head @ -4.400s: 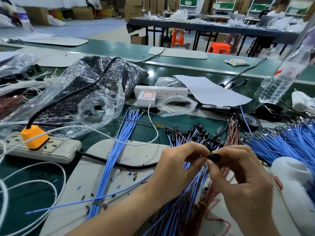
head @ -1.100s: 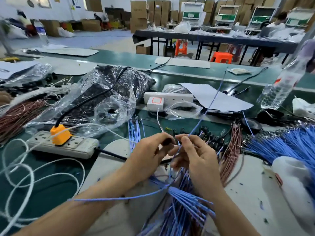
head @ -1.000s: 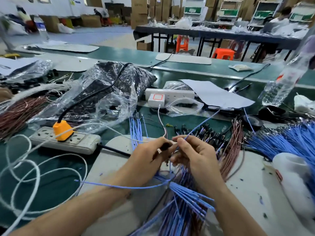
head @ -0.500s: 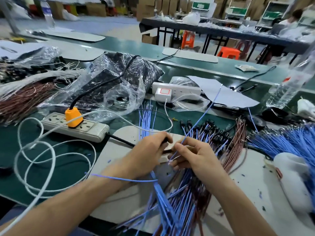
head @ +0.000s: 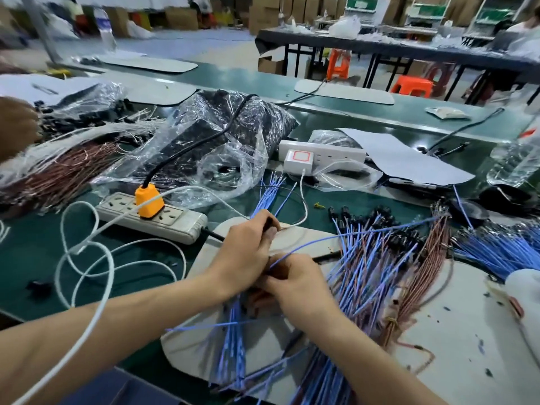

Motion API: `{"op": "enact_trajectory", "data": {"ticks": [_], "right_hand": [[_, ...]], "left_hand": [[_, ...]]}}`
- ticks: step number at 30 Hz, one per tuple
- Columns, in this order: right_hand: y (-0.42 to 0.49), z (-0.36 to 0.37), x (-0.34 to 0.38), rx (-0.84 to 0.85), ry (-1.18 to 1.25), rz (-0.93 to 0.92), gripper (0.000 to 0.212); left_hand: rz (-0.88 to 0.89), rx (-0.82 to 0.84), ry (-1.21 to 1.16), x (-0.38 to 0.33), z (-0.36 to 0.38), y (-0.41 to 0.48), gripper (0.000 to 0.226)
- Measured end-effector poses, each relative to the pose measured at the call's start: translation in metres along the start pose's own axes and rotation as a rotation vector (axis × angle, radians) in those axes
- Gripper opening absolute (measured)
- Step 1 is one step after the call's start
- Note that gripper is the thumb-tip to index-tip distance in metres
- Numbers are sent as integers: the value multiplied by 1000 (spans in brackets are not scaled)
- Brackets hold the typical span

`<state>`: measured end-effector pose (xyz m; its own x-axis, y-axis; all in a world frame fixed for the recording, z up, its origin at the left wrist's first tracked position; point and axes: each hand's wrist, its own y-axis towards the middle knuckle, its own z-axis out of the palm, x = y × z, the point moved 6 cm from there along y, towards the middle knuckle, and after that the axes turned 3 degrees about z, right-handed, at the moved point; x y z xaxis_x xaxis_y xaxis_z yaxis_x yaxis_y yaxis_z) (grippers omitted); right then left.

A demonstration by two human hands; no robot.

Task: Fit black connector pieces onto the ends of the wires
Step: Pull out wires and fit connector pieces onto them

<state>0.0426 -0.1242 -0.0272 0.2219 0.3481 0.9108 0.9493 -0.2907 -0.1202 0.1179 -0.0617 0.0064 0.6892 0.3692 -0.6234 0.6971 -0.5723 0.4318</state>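
**Both hands closed at centre frame, wire and connector in grip**

Dead centre, 2 hands are knuckle to knuckle over the grey pad. The left hand is curled tight, and a black connector peeks out between its thumb and forefinger at the top of the fist. Just below and to the right, the right hand has its fingers curled in, pinching 1 blue wire. That wire springs from the gap between the hands and arcs off toward the right of the frame, passing over a pile of black connectors on wire ends.

Under both wrists a blue bundle fans down toward the bottom edge. Right of the hands, brown wires lie in a long sheaf.

Left of centre sits a power strip with an orange plug. A white cable loops across the green table. Behind all that, a crinkled plastic bag of dark parts fills the upper middle.
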Motion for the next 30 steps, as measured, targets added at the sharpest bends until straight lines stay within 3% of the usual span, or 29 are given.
{"op": "enact_trajectory", "data": {"ticks": [5, 9, 14, 16, 18, 20, 25, 30], "right_hand": [[3, 0, -2, -215, -17, 46, 26], [5, -13, -9, -422, 294, 133, 8], [-9, -81, 6, -566, 723, -36, 16], [-16, -108, 8, -580, 779, -85, 17], [-23, -130, 8, -606, 811, -112, 18], [-27, -143, 6, -630, 814, -123, 21], [-37, -163, -9, -760, 727, -156, 21], [-41, -172, -33, -881, 637, -136, 20]], "left_hand": [[-107, -133, -73, 5, -2, -11, 8], [-44, -121, -53, 2, -1, -16, 6], [42, -47, 34, -6, 0, -18, 10], [215, -96, 200, -24, -8, -18, 13], [387, -116, 191, -47, -8, -14, 21], [418, -117, 47, -63, -4, -2, 25], [297, -46, 17, -71, 37, 15, 17], [192, -1, -198, -62, 65, 15, 12]]}}
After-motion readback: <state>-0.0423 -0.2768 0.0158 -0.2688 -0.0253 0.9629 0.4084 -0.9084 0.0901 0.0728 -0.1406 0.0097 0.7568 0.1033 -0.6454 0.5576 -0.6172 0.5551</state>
